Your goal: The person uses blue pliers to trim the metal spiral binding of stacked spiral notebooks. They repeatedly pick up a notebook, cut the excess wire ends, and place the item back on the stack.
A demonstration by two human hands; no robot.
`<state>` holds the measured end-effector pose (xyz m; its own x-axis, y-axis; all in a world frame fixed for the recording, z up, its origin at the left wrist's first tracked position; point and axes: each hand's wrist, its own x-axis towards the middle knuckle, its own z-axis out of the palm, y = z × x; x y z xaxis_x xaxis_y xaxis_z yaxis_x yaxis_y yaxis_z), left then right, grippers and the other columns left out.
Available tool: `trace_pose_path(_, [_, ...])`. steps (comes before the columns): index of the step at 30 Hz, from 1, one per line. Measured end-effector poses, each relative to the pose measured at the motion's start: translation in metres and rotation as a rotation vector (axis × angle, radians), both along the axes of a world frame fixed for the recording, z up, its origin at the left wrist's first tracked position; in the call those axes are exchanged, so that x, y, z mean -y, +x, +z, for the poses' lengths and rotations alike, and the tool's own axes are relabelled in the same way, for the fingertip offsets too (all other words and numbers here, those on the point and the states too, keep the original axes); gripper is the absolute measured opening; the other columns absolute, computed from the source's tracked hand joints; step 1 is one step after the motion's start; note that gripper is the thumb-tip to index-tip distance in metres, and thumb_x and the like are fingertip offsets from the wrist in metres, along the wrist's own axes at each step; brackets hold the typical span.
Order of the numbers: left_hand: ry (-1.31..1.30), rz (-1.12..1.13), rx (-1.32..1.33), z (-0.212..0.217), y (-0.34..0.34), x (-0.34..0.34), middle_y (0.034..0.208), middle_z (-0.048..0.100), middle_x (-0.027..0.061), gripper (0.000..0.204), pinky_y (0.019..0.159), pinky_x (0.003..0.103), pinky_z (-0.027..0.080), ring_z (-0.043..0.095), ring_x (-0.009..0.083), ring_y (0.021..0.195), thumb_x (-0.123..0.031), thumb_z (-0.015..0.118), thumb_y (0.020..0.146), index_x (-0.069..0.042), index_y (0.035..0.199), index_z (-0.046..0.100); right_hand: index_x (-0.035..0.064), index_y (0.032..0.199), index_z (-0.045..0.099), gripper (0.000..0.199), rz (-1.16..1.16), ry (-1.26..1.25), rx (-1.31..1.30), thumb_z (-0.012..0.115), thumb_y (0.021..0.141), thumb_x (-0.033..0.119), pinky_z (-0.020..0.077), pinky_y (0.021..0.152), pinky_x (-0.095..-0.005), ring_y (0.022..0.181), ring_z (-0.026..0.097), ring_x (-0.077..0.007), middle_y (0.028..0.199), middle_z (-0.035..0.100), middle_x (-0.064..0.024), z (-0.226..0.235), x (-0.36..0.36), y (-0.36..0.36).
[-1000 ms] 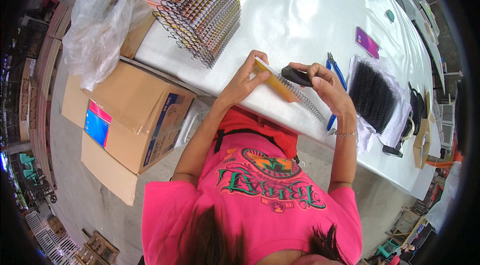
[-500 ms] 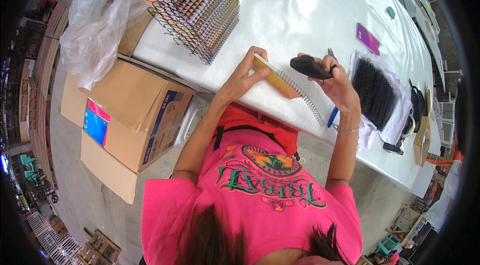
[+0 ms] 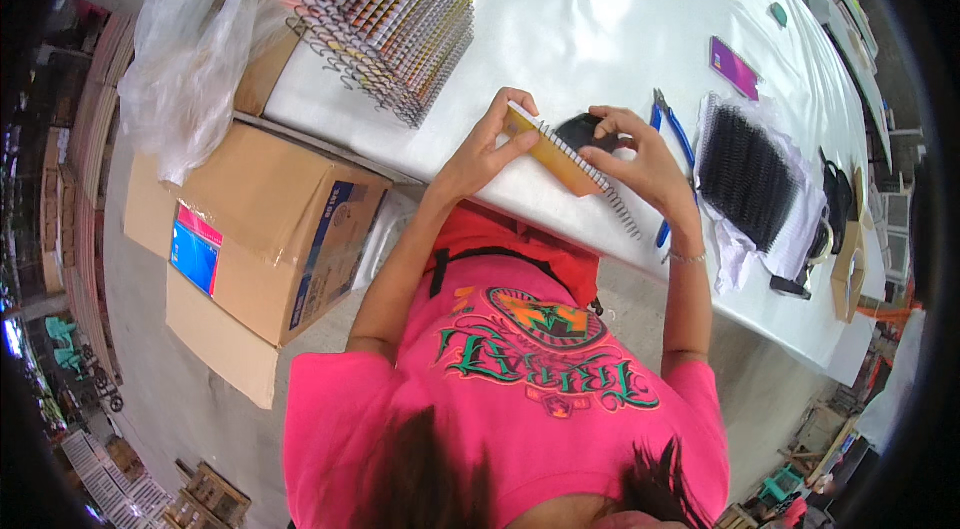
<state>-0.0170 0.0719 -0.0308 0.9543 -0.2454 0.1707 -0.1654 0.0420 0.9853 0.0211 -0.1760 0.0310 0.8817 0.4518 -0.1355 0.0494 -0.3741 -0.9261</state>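
Note:
My left hand (image 3: pixel 490 149) grips a small yellow-orange notebook (image 3: pixel 562 161) at its far left end, thumb on the cover. A metal spiral coil (image 3: pixel 624 214) runs along the notebook's upper edge and sticks out past its right end. Curled round a rounded black object (image 3: pixel 578 132), the fingers of my right hand (image 3: pixel 640 161) hold it against the coil side; its exact kind is unclear. Just right of that hand, blue-handled pliers (image 3: pixel 678 134) lie on the table.
On the white-covered table (image 3: pixel 540 39) stands a tall stack of spiral notebooks (image 3: pixel 400 19). Black coils (image 3: pixel 750 174) lie on white paper at right, near a purple notebook (image 3: pixel 734 68). A cardboard box (image 3: pixel 255 199) and a clear plastic bag (image 3: pixel 185 59) are at left.
My right hand has moved left and brought the black object down behind the notebook's coil. The pliers, partly covered before, now show more fully. My left hand keeps its hold.

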Motion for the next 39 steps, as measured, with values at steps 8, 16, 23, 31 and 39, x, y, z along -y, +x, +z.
trace_pose_path(8, [0.024,-0.025,0.073,-0.007,0.004,-0.001,0.124,0.049,0.0068,0.041,0.101,0.033,0.038,0.048,0.0174,0.112,-0.014,0.06,0.095,-0.006,0.132,0.045,0.001,0.097,0.063,0.032,-0.041,-0.052,0.016,0.08,0.084,0.025,0.0495,0.093,-0.0317,0.111,0.06,-0.0207,0.134,0.061,-0.0176,-0.002,-0.002,0.001])
trace_pose_path(16, [-0.033,-0.02,-0.008,-0.002,0.003,0.001,0.122,0.048,0.0052,0.046,0.105,0.032,0.032,0.043,0.0163,0.117,-0.02,0.061,0.093,-0.006,0.134,0.046,0.0006,0.101,0.065,0.036,-0.057,-0.008,0.019,0.083,0.082,0.026,0.0487,0.098,-0.0334,0.115,0.06,-0.0223,0.138,0.057,-0.0195,-0.006,-0.003,0.005])
trace_pose_path(23, [-0.005,-0.027,0.068,-0.005,0.005,0.0,0.121,0.05,0.0047,0.04,0.098,0.031,0.04,0.049,0.0159,0.106,-0.013,0.058,0.095,-0.006,0.133,0.046,0.0033,0.097,0.065,0.027,0.009,0.062,-0.1,0.079,0.086,0.024,0.0446,0.104,-0.0336,0.118,0.058,-0.0207,0.14,0.056,-0.0184,0.001,-0.005,0.004])
trace_pose_path(31, [-0.056,-0.064,-0.053,-0.008,0.001,0.002,0.123,0.049,0.0052,0.043,0.107,0.032,0.029,0.043,0.0164,0.117,-0.019,0.06,0.095,-0.007,0.135,0.048,0.0056,0.096,0.066,0.02,-0.023,0.26,-0.127,0.076,0.087,0.021,0.0436,0.103,-0.034,0.117,0.057,-0.02,0.14,0.056,-0.017,-0.013,-0.001,0.005])
trace_pose_path(39, [-0.046,-0.063,-0.003,-0.002,0.006,-0.001,0.117,0.049,0.0024,0.041,0.098,0.029,0.036,0.045,0.0135,0.102,-0.019,0.056,0.097,-0.006,0.136,0.049,0.0051,0.099,0.066,0.03,-0.129,0.075,0.003,0.08,0.084,0.027,0.0463,0.097,-0.0319,0.11,0.059,-0.0205,0.138,0.056,-0.0152,-0.023,-0.008,0.004])
